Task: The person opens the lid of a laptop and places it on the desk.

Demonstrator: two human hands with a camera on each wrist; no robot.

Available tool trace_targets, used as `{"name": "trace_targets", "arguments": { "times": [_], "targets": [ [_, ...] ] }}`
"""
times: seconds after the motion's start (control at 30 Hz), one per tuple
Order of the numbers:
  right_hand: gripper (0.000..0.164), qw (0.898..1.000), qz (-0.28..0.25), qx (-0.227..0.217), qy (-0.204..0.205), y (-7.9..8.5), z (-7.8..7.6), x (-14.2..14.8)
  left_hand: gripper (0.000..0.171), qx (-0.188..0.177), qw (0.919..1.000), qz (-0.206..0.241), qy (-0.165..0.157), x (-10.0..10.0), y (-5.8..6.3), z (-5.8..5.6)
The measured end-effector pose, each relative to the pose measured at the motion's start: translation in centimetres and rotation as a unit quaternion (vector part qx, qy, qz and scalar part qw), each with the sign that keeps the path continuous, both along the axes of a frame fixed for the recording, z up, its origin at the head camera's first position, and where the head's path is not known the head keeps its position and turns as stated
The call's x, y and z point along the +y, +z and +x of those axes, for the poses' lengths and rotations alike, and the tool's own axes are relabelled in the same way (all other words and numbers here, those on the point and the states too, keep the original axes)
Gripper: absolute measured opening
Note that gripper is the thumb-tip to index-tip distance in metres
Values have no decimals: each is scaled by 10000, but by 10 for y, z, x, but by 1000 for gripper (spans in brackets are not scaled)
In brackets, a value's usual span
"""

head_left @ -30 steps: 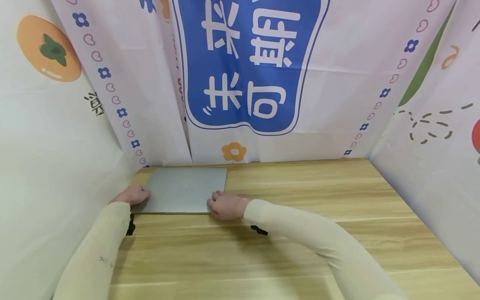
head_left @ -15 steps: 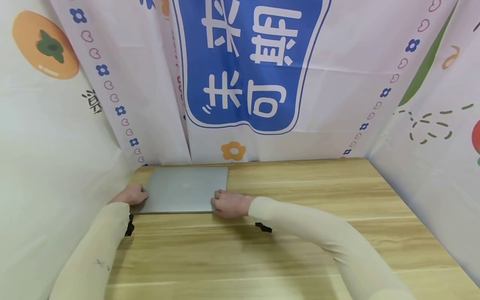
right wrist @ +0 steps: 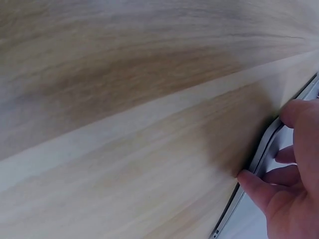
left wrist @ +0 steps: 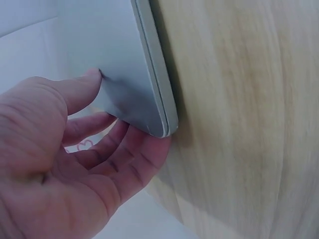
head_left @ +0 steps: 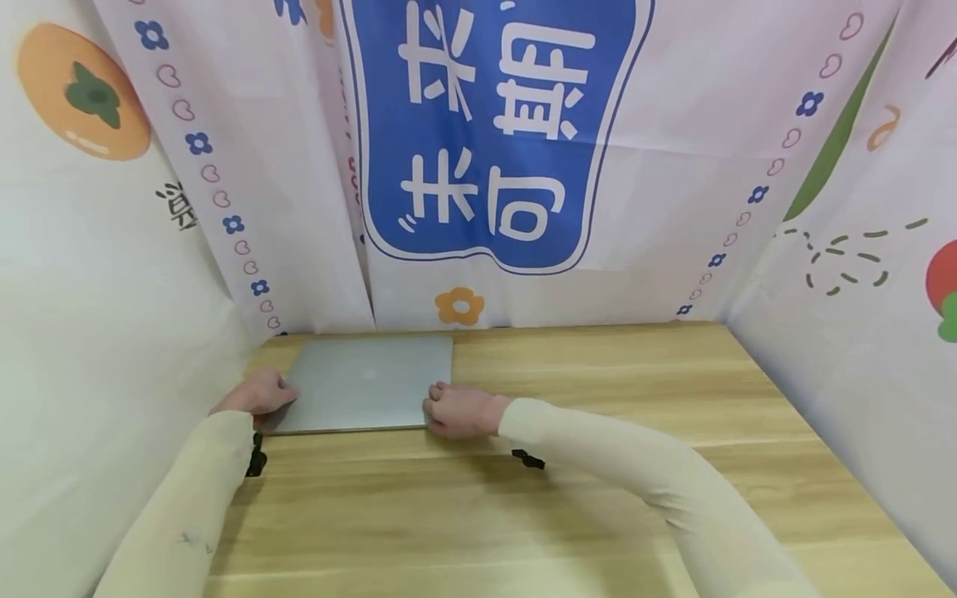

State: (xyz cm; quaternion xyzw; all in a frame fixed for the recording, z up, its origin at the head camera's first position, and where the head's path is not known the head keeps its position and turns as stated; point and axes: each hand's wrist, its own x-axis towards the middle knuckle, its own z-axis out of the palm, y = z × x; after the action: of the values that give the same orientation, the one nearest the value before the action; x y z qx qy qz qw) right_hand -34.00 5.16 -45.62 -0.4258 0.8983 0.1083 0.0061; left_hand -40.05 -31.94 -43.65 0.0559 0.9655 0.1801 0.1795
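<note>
A closed silver laptop point(head_left: 359, 390) lies flat at the back left of the wooden table, a pale logo on its lid. My left hand point(head_left: 262, 394) grips its left side near the front corner. In the left wrist view the thumb point(left wrist: 82, 92) rests on the lid while the other fingers point(left wrist: 144, 157) curl against the edge. My right hand point(head_left: 463, 411) holds the front right corner. Thumb and fingertips point(right wrist: 251, 184) meet the laptop's rim on both sides of that corner in the right wrist view.
The wooden table point(head_left: 598, 482) stretches to the front and right. A printed cloth wall point(head_left: 643, 232) stands right behind the laptop, and another cloth wall point(head_left: 112, 357) rises close beside my left arm. Black wrist mounts point(head_left: 529, 458) hang under the sleeves.
My right hand has shifted slightly right along the laptop's front corner. The laptop sits very slightly farther right against the back wall. My left hand stays at its left side.
</note>
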Motion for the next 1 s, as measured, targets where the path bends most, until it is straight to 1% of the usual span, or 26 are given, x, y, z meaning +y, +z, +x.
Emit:
{"name": "trace_targets", "arguments": {
  "times": [0.1, 0.17, 0.27, 0.43, 0.53, 0.6, 0.7, 0.83, 0.93, 1.0],
  "targets": [
    [37, 9999, -118, -104, -54, -2, 0, 4, 26, -89, 9999, 86, 55, 3, 0, 2],
    [35, 9998, -196, -67, -45, -1, 0, 7, 26, -127, 9998, 122, 70, 5, 1, 2],
    [34, 9998, -179, 22, -8, -1, 1, 10, 28, -128, 9998, 149, 50, 7, 0, 2],
    [38, 9999, -92, 142, -12, -4, 5, 16, 28, -150, 9996, 223, 121, 11, -6, 3],
    [44, 9999, -134, 27, -45, -7, 9, 20, 29, -131, 9996, 206, 145, 13, -10, 4],
    [46, 9998, -183, -62, -67, -9, 10, 24, 29, -95, 9997, 173, 108, 16, -11, 3],
    [46, 9994, -298, -132, -135, -9, 12, 30, 29, 2, 9999, 148, 61, 23, -8, 2],
    [45, 9991, -320, -87, -272, -7, 16, 44, 28, -126, 9996, 245, 114, 41, -4, 0],
    [42, 9995, -225, 70, -203, -7, 21, 50, 26, -294, 9988, 356, 164, 49, -1, 3],
    [40, 9996, -200, 183, -105, -7, 24, 53, 26, -301, 9988, 359, 144, 52, -1, 5]
  ]
}}
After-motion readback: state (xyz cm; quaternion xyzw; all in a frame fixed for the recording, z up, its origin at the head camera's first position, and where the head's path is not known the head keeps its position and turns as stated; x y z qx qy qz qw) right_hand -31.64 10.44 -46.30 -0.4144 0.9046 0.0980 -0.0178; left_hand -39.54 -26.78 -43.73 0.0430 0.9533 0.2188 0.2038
